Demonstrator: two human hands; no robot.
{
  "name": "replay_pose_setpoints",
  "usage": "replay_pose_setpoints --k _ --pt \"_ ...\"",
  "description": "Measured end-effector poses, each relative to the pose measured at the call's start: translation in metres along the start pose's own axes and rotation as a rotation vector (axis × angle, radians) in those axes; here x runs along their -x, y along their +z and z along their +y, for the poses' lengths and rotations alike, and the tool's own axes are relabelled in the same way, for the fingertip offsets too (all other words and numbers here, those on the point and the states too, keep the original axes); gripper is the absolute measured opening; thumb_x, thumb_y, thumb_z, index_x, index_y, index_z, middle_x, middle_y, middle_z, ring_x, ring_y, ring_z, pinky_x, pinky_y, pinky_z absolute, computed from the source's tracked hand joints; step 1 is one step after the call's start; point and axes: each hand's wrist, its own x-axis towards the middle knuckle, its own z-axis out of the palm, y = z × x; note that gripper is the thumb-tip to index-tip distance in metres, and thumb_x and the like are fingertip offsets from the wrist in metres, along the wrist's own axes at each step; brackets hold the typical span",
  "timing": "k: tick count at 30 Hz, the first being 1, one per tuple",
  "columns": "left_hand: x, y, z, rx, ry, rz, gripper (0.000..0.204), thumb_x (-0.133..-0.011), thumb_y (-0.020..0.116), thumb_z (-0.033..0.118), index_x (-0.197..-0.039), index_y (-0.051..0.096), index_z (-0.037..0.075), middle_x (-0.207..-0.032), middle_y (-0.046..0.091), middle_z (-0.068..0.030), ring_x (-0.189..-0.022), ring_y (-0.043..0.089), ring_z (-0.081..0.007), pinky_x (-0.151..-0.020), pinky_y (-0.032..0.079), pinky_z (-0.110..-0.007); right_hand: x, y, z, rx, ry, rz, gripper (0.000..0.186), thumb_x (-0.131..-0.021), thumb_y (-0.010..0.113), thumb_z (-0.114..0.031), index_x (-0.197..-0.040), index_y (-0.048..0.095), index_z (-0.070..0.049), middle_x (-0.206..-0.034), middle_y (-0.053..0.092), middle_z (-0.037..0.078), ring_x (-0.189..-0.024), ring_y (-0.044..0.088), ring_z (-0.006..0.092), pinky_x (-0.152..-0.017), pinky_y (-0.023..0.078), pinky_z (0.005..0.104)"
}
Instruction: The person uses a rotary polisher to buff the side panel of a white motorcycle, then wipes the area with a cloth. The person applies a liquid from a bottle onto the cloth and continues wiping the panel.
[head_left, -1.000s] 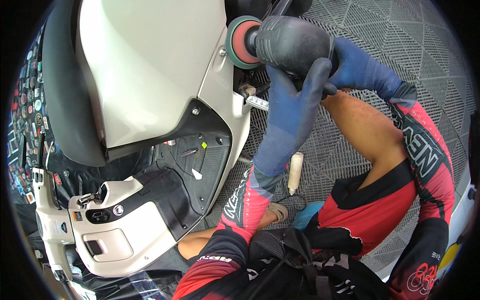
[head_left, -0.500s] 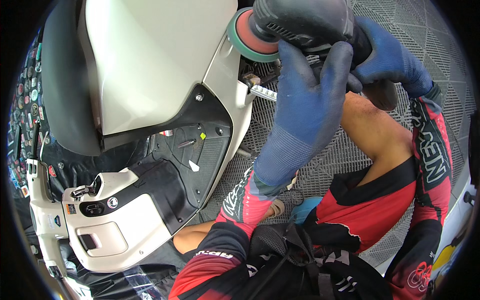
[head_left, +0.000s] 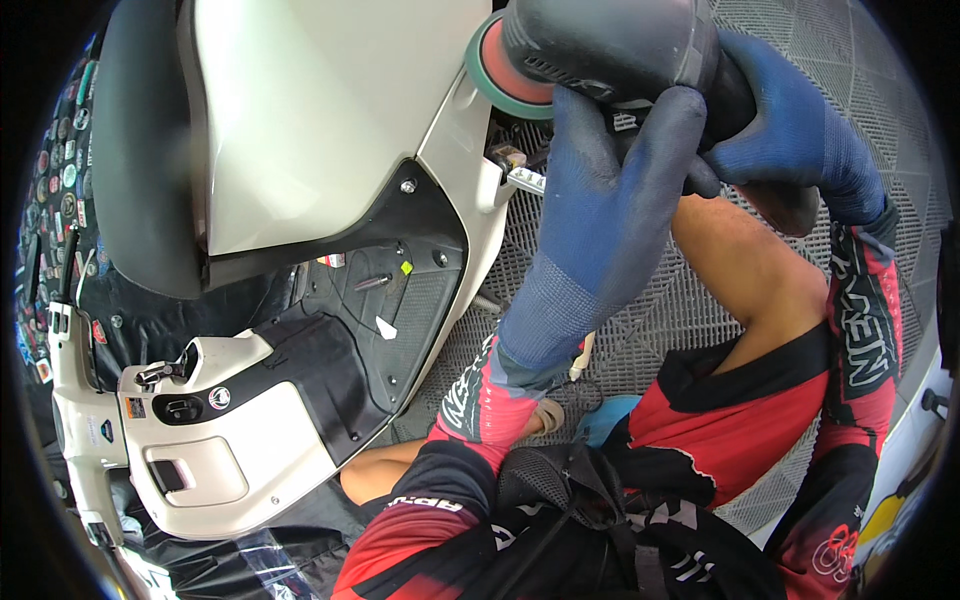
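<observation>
The scooter's (head_left: 285,440) cream side panel (head_left: 330,120) looked glossy, though work seemed unfinished (how much remained could not be told). Just right of it, pad (head_left: 513,80) beside the panel, the black polisher (head_left: 620,45) was grasped by the gloved left hand (head_left: 625,165) and, farther right, the right hand (head_left: 780,125).

Gray perforated plastic tile floor (head_left: 640,335) beneath the blue-gloved left hand (head_left: 625,195); pale slim bottle (head_left: 579,364), mostly hidden, by its wrist; worn beige sandal (head_left: 548,417) below. Left of hand, dark gray textured footboard (head_left: 425,305): white flat scrap (head_left: 386,327), small yellow-green tag (head_left: 406,268), slim dark cylinder (head_left: 372,283).
</observation>
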Motion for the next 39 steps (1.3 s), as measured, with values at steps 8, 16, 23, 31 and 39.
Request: replay_pose_setpoints --k 8,16,23,31,39 --pt "0.013 0.005 0.007 -0.088 -0.054 0.123 0.044 -0.106 0.061 0.028 -0.132 0.051 -0.005 -0.092 0.07 -0.0114 -0.074 0.069 -0.0157 -0.07 0.055 -0.03 -0.007 0.01 -0.02 -0.174 -0.089 -0.104 0.089 -0.061 0.09 -0.025 -0.139 0.055 0.0 -0.124 0.067 0.018 -0.117 0.066 0.0292 -0.107 0.05 0.0408" --pt "0.004 0.0 0.022 -0.146 0.058 0.092 0.049 -0.1 0.068 0.026 -0.134 0.044 -0.002 -0.107 0.068 -0.0146 -0.078 0.07 -0.0184 -0.071 0.056 -0.031 -0.011 0.015 -0.035 -0.218 -0.173 -0.047 0.081 -0.065 0.089 -0.021 -0.137 0.056 0.0 -0.125 0.067 0.017 -0.115 0.066 0.0252 -0.106 0.051 0.0405" --pt "0.041 -0.031 0.051 -0.566 0.125 0.226 0.087 -0.08 0.085 0.043 -0.136 0.038 -0.005 -0.112 0.07 -0.0229 -0.099 0.075 -0.034 -0.083 0.06 -0.042 0.014 0.08 -0.084 -0.277 -0.135 0.028 0.073 -0.067 0.091 -0.021 -0.129 0.059 0.001 -0.113 0.072 0.015 -0.103 0.071 0.0217 -0.094 0.058 0.0365" --pt "0.079 -0.062 0.067 -0.913 -0.235 0.109 0.09 -0.077 0.084 0.058 -0.129 0.043 -0.002 -0.107 0.069 -0.0279 -0.098 0.073 -0.0433 -0.083 0.059 -0.048 0.052 0.206 -0.067 -0.72 0.1 0.159 0.049 -0.072 0.089 -0.013 -0.113 0.067 0.001 -0.103 0.074 0.008 -0.091 0.069 0.0127 -0.08 0.059 0.0305" --pt "0.092 -0.072 0.044 -1.073 -0.269 0.075 0.077 -0.077 0.085 0.054 -0.121 0.054 -0.001 -0.103 0.071 -0.024 -0.099 0.073 -0.0395 -0.085 0.057 -0.044 0.053 0.28 -0.051 -0.904 0.027 0.327 0.037 -0.073 0.086 -0.01 -0.105 0.071 0.001 -0.094 0.074 0.005 -0.088 0.068 0.0103 -0.077 0.059 0.0304"
